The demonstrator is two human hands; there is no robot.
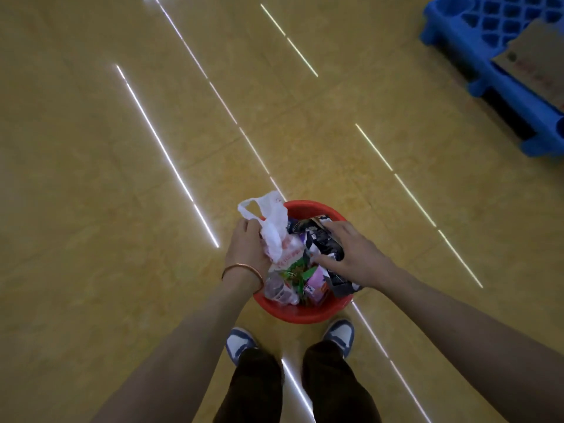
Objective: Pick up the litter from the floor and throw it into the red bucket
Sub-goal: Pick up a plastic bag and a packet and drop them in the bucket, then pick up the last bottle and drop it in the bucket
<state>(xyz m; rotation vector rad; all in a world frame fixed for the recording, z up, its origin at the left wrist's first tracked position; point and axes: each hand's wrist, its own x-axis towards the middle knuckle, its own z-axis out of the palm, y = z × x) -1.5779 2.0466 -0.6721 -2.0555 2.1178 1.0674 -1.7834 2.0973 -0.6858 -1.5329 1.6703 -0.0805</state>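
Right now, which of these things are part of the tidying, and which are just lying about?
Part of the job: red bucket; white plastic bag in the left hand; dark wrapper in the right hand; clear bottle inside the bucket.
Just lying about: blue pallet; cardboard on it.

Both forearms are bare, without sleeves. A thin metallic bangle encircles the left wrist. Lower body: dark trousers and blue-and-white sneakers.
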